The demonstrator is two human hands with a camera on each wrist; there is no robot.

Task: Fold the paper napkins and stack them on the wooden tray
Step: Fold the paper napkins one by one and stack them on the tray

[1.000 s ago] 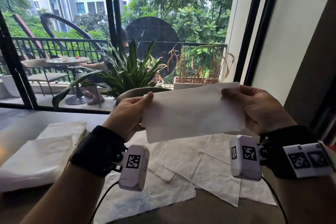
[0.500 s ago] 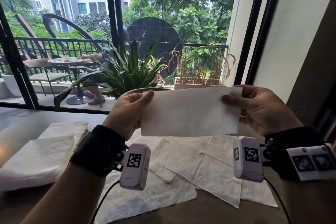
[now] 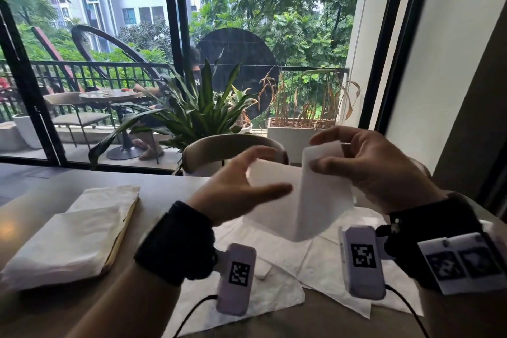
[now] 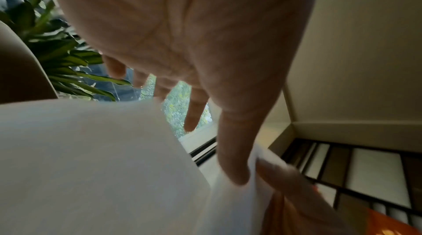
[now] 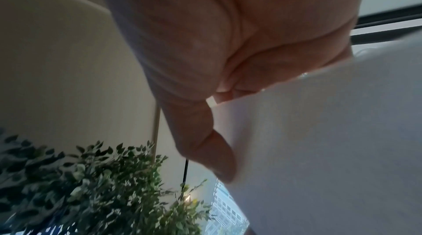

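Observation:
I hold a white paper napkin (image 3: 315, 200) in the air above the table, bent over into a fold. My right hand (image 3: 315, 152) pinches its right end, and in the right wrist view the thumb (image 5: 205, 139) presses on the napkin (image 5: 319, 148). My left hand (image 3: 270, 170) has straight, spread fingers, and its thumb lies on the sheet's left part. The left wrist view shows that thumb (image 4: 233, 166) on the napkin (image 4: 91, 166). At the left stands the wooden tray (image 3: 124, 228) with a stack of folded napkins (image 3: 68, 241). Several unfolded napkins (image 3: 269, 255) lie under my hands.
The beige table (image 3: 164, 181) runs up to a large window. A chair back (image 3: 233, 145) rises just beyond its far edge, with a leafy plant (image 3: 197, 112) behind it. A wall stands close on the right.
The napkin was stretched flat between both hands. My right hand has swung its end over towards the left, bending the sheet. My left fingers have straightened and spread.

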